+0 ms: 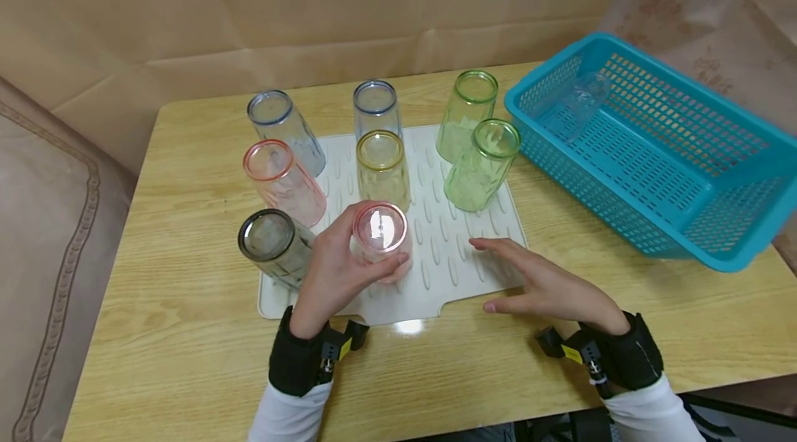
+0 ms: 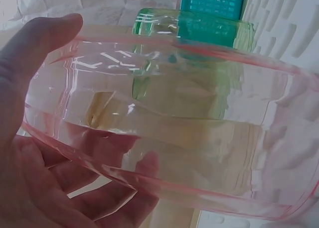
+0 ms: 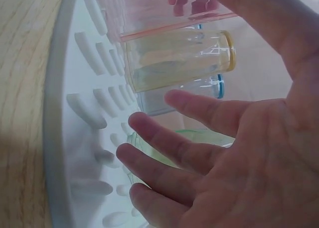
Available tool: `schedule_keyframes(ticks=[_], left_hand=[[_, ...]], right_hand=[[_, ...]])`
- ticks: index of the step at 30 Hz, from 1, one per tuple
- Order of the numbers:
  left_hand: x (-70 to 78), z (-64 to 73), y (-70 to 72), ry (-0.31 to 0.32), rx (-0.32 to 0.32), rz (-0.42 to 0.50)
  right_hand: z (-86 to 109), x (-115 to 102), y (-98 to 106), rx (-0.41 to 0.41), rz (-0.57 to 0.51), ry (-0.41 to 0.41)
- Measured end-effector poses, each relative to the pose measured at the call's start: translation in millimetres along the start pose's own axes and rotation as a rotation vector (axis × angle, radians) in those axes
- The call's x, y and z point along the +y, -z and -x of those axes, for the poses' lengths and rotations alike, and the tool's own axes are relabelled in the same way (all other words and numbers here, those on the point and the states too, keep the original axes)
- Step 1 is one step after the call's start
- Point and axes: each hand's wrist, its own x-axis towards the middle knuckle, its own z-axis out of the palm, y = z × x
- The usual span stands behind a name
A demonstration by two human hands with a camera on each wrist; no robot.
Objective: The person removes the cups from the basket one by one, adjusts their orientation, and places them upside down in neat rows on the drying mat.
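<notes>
My left hand grips a pink glass at the front middle of the white ribbed drying mat. The glass stands upside down, its base facing up. In the left wrist view the thumb and fingers wrap round opposite sides of the pink glass. My right hand hovers near the mat's front right corner, fingers spread and holding nothing. Right behind the gripped glass is a yellow glass. A dark grey glass stands just left of my left hand, with a second pink glass behind it.
Two blue glasses, one at the back left and one at the back middle, stand upturned. Two green glasses, a rear one and a front one, are on the right. A turquoise basket holds a clear glass.
</notes>
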Motion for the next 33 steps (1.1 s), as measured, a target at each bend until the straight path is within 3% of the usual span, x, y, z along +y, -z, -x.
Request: schedule_keyframes(ticks=[22,27,33], left_hand=[[-0.3,-5.0,-4.7,0.019,-0.039,0.035],[0.5,-4.7,-5.1,0.034,-0.041,0.006],[0.7,-5.0,-4.8,0.008,-0.034,-0.022]], right_hand=[[4.5,0.9,2.7,0.028,0.007,-0.011],[6.6,2.6,4.1,0.041,-0.006,-0.031],[10.0,4.5,4.5,0.054,-0.020,-0.034]])
